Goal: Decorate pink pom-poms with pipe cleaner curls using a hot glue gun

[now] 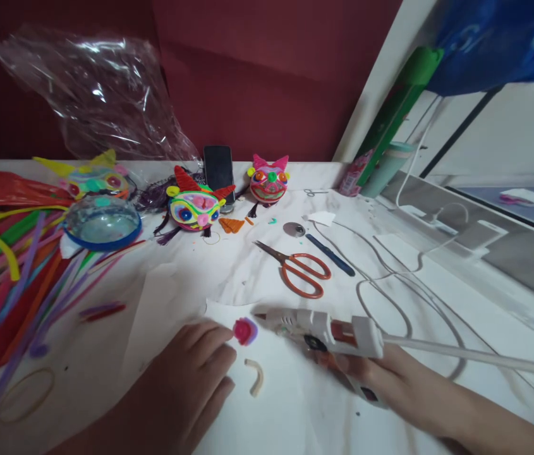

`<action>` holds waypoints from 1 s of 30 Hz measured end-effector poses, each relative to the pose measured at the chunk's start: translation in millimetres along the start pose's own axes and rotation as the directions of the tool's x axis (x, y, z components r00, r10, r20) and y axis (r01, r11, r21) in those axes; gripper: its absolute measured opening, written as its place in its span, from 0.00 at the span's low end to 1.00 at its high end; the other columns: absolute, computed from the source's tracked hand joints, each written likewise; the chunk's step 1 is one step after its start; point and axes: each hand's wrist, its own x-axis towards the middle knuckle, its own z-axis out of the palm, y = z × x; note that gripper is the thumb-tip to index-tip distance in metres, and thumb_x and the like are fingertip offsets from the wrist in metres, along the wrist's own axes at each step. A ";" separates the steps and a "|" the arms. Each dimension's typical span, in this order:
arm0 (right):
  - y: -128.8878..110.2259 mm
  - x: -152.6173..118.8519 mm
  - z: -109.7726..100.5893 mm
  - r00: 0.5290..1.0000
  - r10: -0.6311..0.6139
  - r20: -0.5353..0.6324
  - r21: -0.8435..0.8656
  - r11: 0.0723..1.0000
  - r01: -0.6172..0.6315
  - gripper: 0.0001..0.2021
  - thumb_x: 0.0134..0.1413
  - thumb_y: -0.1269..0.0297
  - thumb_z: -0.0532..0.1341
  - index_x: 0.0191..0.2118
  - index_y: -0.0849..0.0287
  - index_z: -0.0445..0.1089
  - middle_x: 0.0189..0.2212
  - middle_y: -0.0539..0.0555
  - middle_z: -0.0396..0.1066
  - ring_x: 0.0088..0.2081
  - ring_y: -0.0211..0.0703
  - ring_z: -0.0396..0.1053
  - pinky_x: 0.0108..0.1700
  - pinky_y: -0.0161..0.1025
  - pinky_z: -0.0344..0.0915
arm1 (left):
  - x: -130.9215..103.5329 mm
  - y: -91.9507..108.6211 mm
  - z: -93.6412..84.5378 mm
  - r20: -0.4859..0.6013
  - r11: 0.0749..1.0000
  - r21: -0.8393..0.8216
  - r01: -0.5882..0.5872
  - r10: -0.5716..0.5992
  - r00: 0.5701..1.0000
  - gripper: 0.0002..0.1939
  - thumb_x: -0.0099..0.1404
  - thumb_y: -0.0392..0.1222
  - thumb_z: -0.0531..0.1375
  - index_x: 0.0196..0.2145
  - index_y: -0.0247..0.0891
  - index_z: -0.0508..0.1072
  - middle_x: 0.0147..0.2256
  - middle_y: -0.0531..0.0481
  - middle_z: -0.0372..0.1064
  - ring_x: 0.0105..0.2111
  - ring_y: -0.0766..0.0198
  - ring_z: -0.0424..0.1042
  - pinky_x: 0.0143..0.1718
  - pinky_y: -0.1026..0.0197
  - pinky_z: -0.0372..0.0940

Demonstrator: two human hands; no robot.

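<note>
My right hand (366,373) is wrapped round the handle of a white hot glue gun (314,328), its nozzle facing left. A white glue stick (475,357) juts from the back of the gun. Just left of the nozzle tip, a small pink and purple coiled piece (245,331) lies on white paper (290,404). My left hand (205,360) rests palm down, fingers apart, with a fingertip beside or touching that coil; I cannot tell which. Below the coil lies a short curved cream-coloured piece (254,378).
Orange-handled scissors (305,273) and a dark blue slim tool (330,255) lie beyond the gun. Colourful animal heads (195,205), a phone (218,174) and a clear dome (102,221) stand behind. Many fuzzy craft stems (6,284) spread at left; cables (390,278) loop at right.
</note>
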 end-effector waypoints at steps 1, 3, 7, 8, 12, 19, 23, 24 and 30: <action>-1.3 0.0 -0.8 1.000 -0.003 -0.012 -0.029 1.000 0.002 0.17 0.62 0.51 0.51 0.41 0.53 0.73 0.35 0.53 0.76 0.34 0.46 0.73 0.41 0.40 0.71 | 0.2 -1.3 -0.7 0.014 1.000 0.014 -0.014 0.014 1.000 0.12 0.64 0.32 0.53 0.45 0.39 0.67 0.47 0.47 0.68 0.49 0.57 0.64 0.51 0.54 0.62; -3.3 0.1 -1.3 1.000 -0.019 -0.023 -0.071 0.997 0.017 0.15 0.62 0.53 0.51 0.39 0.52 0.72 0.33 0.53 0.76 0.32 0.45 0.73 0.42 0.40 0.72 | 1.0 -3.3 -1.8 0.033 0.999 0.035 -0.032 0.031 0.999 0.12 0.64 0.33 0.54 0.45 0.40 0.67 0.47 0.47 0.68 0.49 0.57 0.64 0.51 0.55 0.62; -6.5 0.4 0.5 0.997 -0.070 -0.011 -0.087 0.994 0.069 0.13 0.63 0.55 0.51 0.41 0.51 0.72 0.37 0.54 0.76 0.39 0.47 0.74 0.45 0.41 0.71 | 2.9 -4.1 -2.6 0.022 0.998 0.047 -0.040 0.039 0.999 0.10 0.63 0.33 0.54 0.42 0.40 0.68 0.47 0.47 0.69 0.49 0.57 0.64 0.51 0.55 0.62; -7.3 0.7 1.2 0.997 -0.080 -0.007 -0.088 0.993 0.079 0.13 0.63 0.56 0.51 0.43 0.50 0.71 0.39 0.54 0.76 0.40 0.48 0.74 0.46 0.41 0.71 | 3.1 -4.0 -2.5 0.020 0.998 0.049 -0.041 0.040 0.999 0.09 0.63 0.33 0.54 0.42 0.40 0.68 0.47 0.47 0.69 0.49 0.57 0.65 0.51 0.55 0.62; -8.4 2.2 3.2 0.996 -0.094 -0.003 -0.116 0.989 0.093 0.14 0.63 0.57 0.51 0.48 0.50 0.71 0.42 0.56 0.75 0.42 0.49 0.74 0.48 0.43 0.70 | 2.9 -3.5 -1.5 0.024 0.998 0.056 -0.038 0.037 0.999 0.10 0.64 0.33 0.54 0.42 0.40 0.68 0.46 0.47 0.69 0.48 0.56 0.65 0.51 0.54 0.62; -8.3 2.4 3.3 0.996 -0.092 -0.017 -0.131 0.987 0.089 0.15 0.62 0.59 0.53 0.50 0.52 0.71 0.45 0.56 0.75 0.43 0.49 0.74 0.48 0.43 0.71 | 2.1 -3.6 -3.6 0.026 0.999 0.043 -0.027 0.026 0.999 0.10 0.64 0.34 0.54 0.43 0.40 0.69 0.46 0.48 0.70 0.48 0.58 0.66 0.51 0.56 0.63; -11.9 2.4 2.3 0.992 -0.122 -0.030 -0.148 0.982 0.116 0.14 0.62 0.59 0.53 0.48 0.53 0.72 0.44 0.56 0.76 0.43 0.49 0.74 0.47 0.42 0.72 | 3.5 -2.7 -6.1 0.032 1.000 0.017 0.002 -0.002 0.999 0.09 0.64 0.34 0.55 0.42 0.40 0.69 0.46 0.50 0.70 0.49 0.60 0.65 0.53 0.58 0.62; -12.4 2.3 2.1 0.991 -0.129 -0.030 -0.154 0.980 0.123 0.14 0.62 0.59 0.53 0.48 0.53 0.72 0.44 0.56 0.76 0.43 0.49 0.74 0.47 0.43 0.72 | 3.7 -2.6 -6.3 0.030 1.000 0.014 -0.001 0.000 1.000 0.09 0.65 0.34 0.55 0.42 0.40 0.69 0.47 0.50 0.70 0.49 0.60 0.65 0.53 0.58 0.62; -11.5 2.9 2.8 0.991 -0.132 -0.026 -0.135 0.983 0.127 0.14 0.63 0.59 0.52 0.48 0.53 0.71 0.42 0.55 0.76 0.42 0.47 0.74 0.46 0.42 0.72 | 1.3 -2.0 -5.5 0.033 0.999 0.036 -0.007 0.006 0.999 0.10 0.64 0.33 0.54 0.42 0.39 0.70 0.47 0.48 0.69 0.49 0.59 0.65 0.52 0.57 0.63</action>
